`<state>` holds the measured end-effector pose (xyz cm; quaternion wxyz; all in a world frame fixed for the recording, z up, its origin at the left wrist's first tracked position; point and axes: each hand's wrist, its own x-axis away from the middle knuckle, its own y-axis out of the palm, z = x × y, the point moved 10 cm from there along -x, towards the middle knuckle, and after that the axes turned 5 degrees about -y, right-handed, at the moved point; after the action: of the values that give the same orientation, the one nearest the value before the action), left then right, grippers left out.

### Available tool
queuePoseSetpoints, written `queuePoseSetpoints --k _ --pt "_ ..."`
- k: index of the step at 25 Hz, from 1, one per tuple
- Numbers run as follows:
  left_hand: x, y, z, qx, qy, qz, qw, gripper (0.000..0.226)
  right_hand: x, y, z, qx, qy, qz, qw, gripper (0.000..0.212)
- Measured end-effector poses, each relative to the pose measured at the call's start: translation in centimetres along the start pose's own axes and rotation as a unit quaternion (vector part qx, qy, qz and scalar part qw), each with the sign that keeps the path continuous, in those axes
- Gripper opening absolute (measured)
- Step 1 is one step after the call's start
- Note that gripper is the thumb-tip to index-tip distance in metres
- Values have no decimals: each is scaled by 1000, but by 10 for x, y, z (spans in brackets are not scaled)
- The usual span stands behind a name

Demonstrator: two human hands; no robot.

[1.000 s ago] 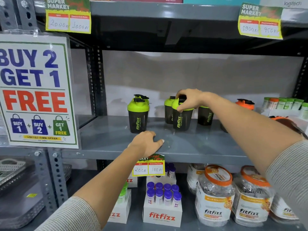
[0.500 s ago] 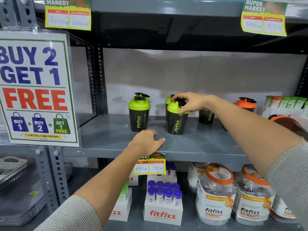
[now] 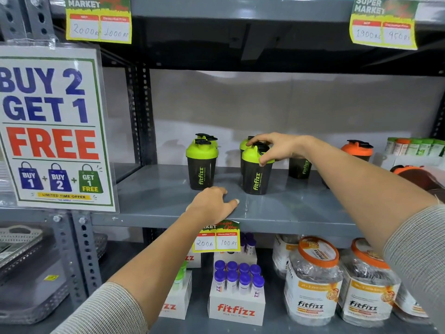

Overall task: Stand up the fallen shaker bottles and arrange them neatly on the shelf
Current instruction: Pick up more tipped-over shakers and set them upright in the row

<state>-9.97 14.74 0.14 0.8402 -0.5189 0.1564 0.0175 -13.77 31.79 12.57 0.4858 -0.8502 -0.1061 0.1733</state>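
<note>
Shaker bottles stand on the grey shelf (image 3: 301,213), and the one we hold, a green-lidded shaker (image 3: 256,175), is upright with its long axis vertical, lid up, its logo reading up the side that faces us. Our right hand (image 3: 277,147) reaches in from the right and grips it from above, fingers curled over the black cap and the thumb pressed on the lid's rim. Its base touches the shelf as far as we can see. Our left hand (image 3: 213,204) rests palm down on the front part of the shelf, fingers loosely spread and holding nothing, just in front of the left green-lidded shaker (image 3: 201,165) and to the left of the held one. Behind each of these two another green lid shows, partly hidden. Further right a third dark shaker (image 3: 301,168) stands behind our right forearm, and an orange-lidded shaker (image 3: 356,149) stands beyond it, also upright.
</note>
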Motion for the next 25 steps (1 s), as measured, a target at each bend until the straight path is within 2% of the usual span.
queuePoseSetpoints --k 9,13,15,19,22,25 --pt "2 -2 1 9 -2 -2 1000 67 -6 -1 7 -1 12 15 1000 62" --pt "1 -1 1 8 -3 -10 1000 67 -1 -3 7 -5 25 5 1000 80" --pt "2 -5 2 27 -1 -6 1000 64 7 -17 4 -30 12 34 999 81" --pt "16 -20 18 77 8 51 996 43 37 -64 27 -24 24 139 990 61" --pt "26 -20 76 79 77 85 990 30 68 -100 84 -34 118 258 958 62" --pt "25 14 139 41 130 29 990 30 110 -124 152 2 248 342 907 69"
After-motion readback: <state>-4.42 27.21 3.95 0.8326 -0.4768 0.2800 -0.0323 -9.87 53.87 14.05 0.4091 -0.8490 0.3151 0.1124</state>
